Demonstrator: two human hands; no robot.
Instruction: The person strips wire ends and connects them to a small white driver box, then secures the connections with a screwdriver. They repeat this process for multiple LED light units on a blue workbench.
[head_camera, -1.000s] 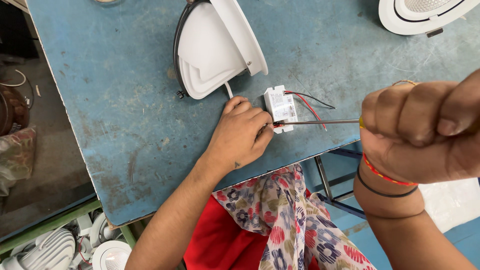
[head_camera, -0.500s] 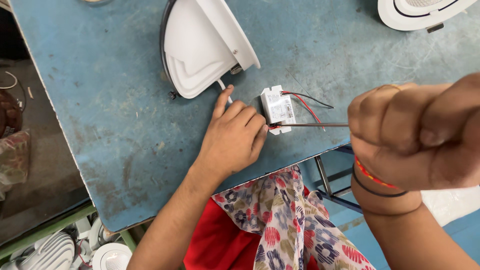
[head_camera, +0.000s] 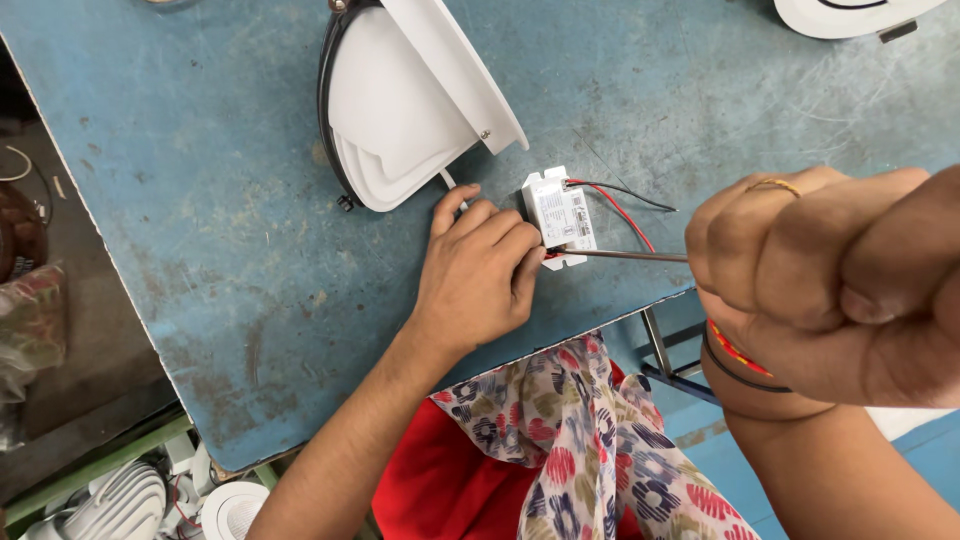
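Note:
My left hand (head_camera: 480, 275) rests on the blue table (head_camera: 200, 200), its fingertips pressing against the left side of a small white driver box (head_camera: 560, 215) that has red and black wires (head_camera: 625, 205) leaving its right end. My right hand (head_camera: 830, 280), close to the camera, is clenched around a screwdriver whose thin metal shaft (head_camera: 630, 256) reaches left to the lower edge of the box. Just behind the left hand lies a white lamp housing (head_camera: 400, 110) with a black rim, tipped on its side.
Another white round lamp part (head_camera: 850, 15) sits at the table's far right. Floral and red cloth (head_camera: 560, 440) covers my lap below the table edge. White finned lamp bodies (head_camera: 120, 500) lie on the floor at lower left. A metal stool frame (head_camera: 660, 350) shows under the table.
My left hand has slid slightly up along the box. The right fist with the screwdriver has stayed near the same spot, tip still at the box.

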